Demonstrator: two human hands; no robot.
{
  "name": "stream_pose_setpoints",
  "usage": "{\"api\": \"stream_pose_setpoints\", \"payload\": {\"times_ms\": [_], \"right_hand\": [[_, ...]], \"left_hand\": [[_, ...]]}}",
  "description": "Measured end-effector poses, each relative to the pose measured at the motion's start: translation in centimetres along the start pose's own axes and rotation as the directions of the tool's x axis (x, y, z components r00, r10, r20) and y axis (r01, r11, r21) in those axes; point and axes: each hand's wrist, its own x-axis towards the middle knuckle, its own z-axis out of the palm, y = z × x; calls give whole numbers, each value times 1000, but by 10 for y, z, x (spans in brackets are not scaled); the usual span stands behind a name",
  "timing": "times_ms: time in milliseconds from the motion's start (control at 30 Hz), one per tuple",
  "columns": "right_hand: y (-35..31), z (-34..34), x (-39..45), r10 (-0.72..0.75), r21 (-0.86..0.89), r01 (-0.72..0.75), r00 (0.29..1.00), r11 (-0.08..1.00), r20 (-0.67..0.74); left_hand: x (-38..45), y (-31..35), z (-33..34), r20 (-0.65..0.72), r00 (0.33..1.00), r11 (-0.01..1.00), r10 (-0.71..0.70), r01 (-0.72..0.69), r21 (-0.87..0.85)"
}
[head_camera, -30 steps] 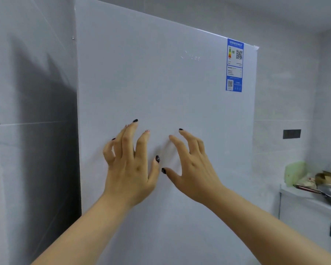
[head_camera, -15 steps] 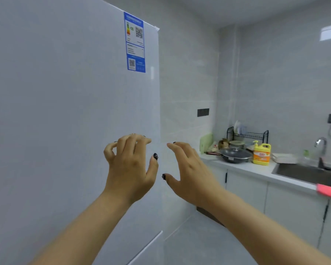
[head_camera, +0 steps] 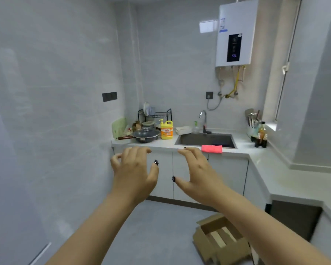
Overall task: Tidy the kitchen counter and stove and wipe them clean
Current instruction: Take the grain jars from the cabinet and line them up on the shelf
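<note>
My left hand [head_camera: 134, 170] and my right hand [head_camera: 198, 170] are raised side by side in the air, fingers loosely curved, holding nothing. Beyond them runs the white kitchen counter [head_camera: 287, 175], bending round to the right. On its far left stand a dark lidded wok [head_camera: 146, 135], a yellow dish soap bottle [head_camera: 166, 130] and a black dish rack [head_camera: 154, 116]. A pink cloth [head_camera: 212, 149] lies on the front rim of the sink [head_camera: 206, 140]. No stove is visible.
A faucet [head_camera: 203, 119] rises behind the sink. Sauce bottles [head_camera: 261, 136] and a utensil holder [head_camera: 252, 121] stand at the counter's right corner. An open cardboard box [head_camera: 221, 240] sits on the floor. A water heater [head_camera: 235, 33] hangs on the wall.
The view has swung right, from the white fridge door to the counter and sink. Both hands stay raised, their fingers more curved than a second ago.
</note>
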Motion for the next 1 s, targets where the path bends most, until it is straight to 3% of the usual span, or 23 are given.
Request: {"api": "stream_pose_setpoints", "payload": {"times_ms": [267,500,833,1000], "right_hand": [[117,-72,-73,280,-50,-286,955,957,-99],[185,-134,-156,538,-74,-559,821,826,-192],[243,-182,-270,778,-54,-840,521,539,-351],[260,-187,-308,845,-13,-926,350,378,-404]], "left_hand": [[0,159,90,145,984,941,99,-46,-334],[-8,280,134,238,921,836,310,-145,-529],[-41,420,181,284,707,579,648,-215,-787],[-60,477,210,291,546,460,786,-200,-865]]}}
